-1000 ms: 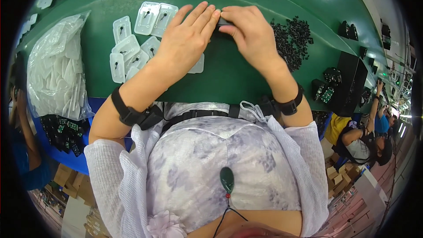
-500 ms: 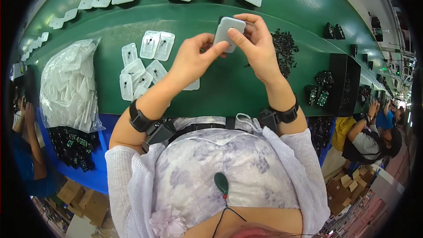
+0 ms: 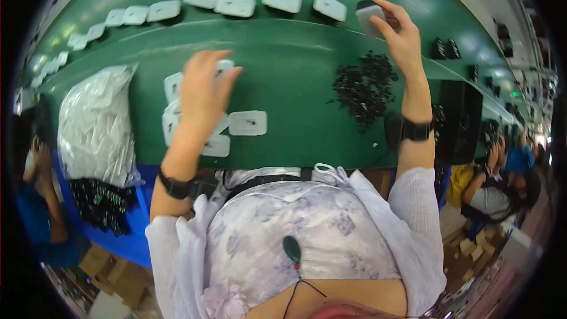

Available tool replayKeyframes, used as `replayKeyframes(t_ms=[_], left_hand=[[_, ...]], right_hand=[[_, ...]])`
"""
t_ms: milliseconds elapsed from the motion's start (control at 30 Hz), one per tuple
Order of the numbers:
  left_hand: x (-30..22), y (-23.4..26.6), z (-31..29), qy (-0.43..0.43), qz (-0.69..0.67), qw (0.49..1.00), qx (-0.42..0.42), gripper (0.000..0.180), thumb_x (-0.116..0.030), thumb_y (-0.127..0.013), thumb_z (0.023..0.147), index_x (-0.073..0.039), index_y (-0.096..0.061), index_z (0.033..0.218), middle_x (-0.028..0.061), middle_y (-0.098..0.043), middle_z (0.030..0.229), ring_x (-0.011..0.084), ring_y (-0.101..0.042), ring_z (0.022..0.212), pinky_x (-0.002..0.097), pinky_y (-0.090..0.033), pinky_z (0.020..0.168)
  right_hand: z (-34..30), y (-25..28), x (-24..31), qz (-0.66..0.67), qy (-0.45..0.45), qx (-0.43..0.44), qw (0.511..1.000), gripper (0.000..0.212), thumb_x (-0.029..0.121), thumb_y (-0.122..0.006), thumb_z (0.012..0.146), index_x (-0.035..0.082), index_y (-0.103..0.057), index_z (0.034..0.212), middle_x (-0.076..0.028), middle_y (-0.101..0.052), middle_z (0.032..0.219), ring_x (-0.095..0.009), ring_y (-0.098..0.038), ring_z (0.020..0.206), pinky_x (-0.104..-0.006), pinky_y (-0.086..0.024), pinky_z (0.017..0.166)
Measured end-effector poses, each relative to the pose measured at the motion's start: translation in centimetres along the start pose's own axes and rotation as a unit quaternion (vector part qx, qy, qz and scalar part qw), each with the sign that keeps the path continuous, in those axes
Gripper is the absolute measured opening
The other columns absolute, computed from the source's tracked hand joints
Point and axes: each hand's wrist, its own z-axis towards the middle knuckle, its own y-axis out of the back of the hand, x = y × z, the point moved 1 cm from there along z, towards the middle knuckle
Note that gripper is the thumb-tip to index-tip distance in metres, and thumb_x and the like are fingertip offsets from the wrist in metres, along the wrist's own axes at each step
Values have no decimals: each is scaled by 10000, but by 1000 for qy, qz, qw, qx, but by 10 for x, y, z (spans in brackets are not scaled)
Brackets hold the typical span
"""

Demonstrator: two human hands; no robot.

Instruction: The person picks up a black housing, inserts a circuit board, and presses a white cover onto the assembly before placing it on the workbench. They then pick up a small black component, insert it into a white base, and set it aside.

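Note:
My right hand [image 3: 403,38] grips a white plastic casing with a black back [image 3: 370,19] between thumb and fingers, at the far right end of a row of similar casings [image 3: 329,7]. Over the loose white plastic covers [image 3: 248,123] on the green table hovers my left hand [image 3: 204,88]. Its fingers are apart, slightly blurred, and nothing shows in them; the hand hides several covers beneath it. A heap of small black parts [image 3: 365,90] lies left of my right forearm.
A clear bag of white covers [image 3: 97,124] stands at the left. Below it, a blue bin [image 3: 127,242] holds dark circuit parts. A black box [image 3: 460,121] is at the right. Other people sit at both sides; one wears a grey top [image 3: 493,186].
My hands have parted. The right carried the casing forward and right toward the row; the left let go of it and moved left over the loose covers.

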Motion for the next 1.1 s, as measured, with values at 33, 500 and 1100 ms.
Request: replayKeyframes(t_ms=[33, 500, 1100], left_hand=[[16, 5, -3, 24, 56, 998, 1, 313, -194, -696, 823, -34, -614, 1079, 172, -589, 1054, 362, -548, 1008, 423, -453, 856], [22, 20, 8, 77, 131, 988, 36, 367, -217, -667, 865, -49, -581, 1179, 138, -587, 1109, 305, -562, 1024, 387, -462, 849], [-93, -142, -5, -228, 10, 952, 205, 879, -397, -616, 863, 102, -176, 1438, 287, -126, 1523, 404, -106, 1435, 485, -113, 1166]], right_hand=[[8, 10, -15, -12, -7, -10, 1000, 345, 71, -639, 872, 68, -624, 1216, -28, -636, 1028, -106, -581, 918, -249, -476, 829], [56, 3, -72, -1, -100, 283, 954, 316, 239, -652, 876, 136, -657, 1174, -4, -658, 1050, -146, -580, 959, -297, -463, 877], [-107, -5, -64, -59, 52, 123, 989, 432, 306, -406, 1013, 86, -458, 1381, -102, -395, 1473, -286, -259, 1415, -422, -165, 1166]])
